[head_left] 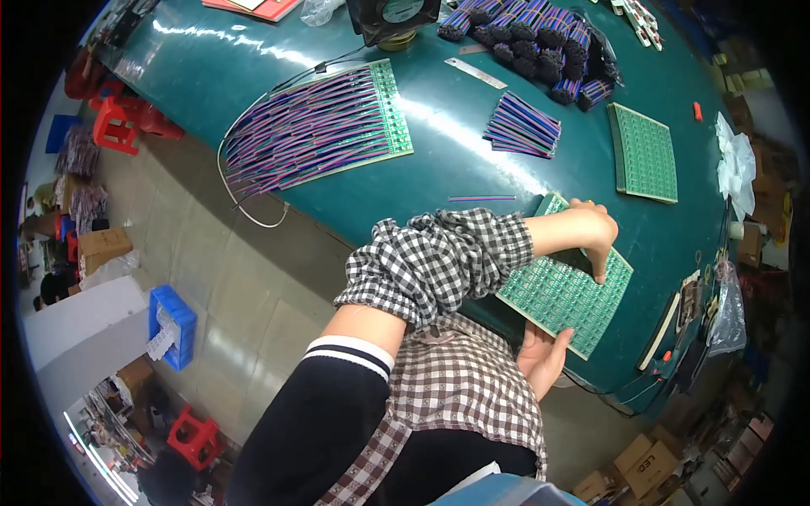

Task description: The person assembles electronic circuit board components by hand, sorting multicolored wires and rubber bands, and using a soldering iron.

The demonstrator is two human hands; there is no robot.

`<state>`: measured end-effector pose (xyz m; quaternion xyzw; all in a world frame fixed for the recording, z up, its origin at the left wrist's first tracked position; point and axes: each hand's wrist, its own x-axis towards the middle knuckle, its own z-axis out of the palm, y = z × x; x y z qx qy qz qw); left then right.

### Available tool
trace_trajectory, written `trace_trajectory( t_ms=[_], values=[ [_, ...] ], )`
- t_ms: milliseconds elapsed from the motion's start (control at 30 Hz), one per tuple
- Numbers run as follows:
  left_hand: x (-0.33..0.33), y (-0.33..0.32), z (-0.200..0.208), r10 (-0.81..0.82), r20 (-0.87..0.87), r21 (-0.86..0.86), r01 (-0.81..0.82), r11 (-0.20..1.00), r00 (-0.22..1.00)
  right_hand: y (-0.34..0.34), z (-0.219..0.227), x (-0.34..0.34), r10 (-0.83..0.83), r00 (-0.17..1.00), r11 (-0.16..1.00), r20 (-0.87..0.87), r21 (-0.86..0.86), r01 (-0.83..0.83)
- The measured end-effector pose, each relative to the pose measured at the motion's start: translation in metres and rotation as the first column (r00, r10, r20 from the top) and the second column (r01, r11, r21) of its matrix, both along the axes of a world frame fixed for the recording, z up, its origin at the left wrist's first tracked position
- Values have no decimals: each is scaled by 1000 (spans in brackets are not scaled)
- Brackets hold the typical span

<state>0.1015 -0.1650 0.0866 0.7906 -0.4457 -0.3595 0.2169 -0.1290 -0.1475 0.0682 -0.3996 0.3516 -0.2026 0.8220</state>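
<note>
A green circuit board panel (582,308), divided into many small repeated units, lies tilted near the table's front edge. My left hand (593,232), below a black-and-white checked sleeve cover, reaches across it. The left thumb points down onto the panel's face and the other fingers bend over its far side, partly hidden. My right hand (544,358) grips the near edge, thumb at the top and fingers underneath. Left of the panel lies a thin bundle of coloured wire (481,198). Behind it is a small pile of cut ribbon wires (523,126).
A thick stack of green panels (645,156) stands at right. Far left, a panel with wires attached (388,105) overhangs the edge. Bundled wires (540,38), a metal ruler (475,72) and a black fan-like device (392,21) are at the back. Tools (666,358) lie near right.
</note>
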Motion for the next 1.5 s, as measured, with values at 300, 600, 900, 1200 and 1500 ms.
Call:
trace_trajectory(
  t_ms=[300,600,900,1200,1500],
  values=[
    [-2,8,2,61,55,-2,-61,998,997,-2,5,8,29,997,995,-76,98,-22],
    [1,2,1,34,47,-57,-31,998,998,-6,-3,2,-3,999,988,-50,155,11],
    [3,6,-18,148,98,-254,-119,960,984,-27,4,-5,175,952,984,-250,70,-163],
    [0,4,-22,176,150,-309,-123,943,973,-43,22,-14,340,926,911,-163,304,-281],
    [-5,9,-1,175,70,-187,-159,969,982,-33,37,-23,212,974,839,-81,526,-139]
  ],
)
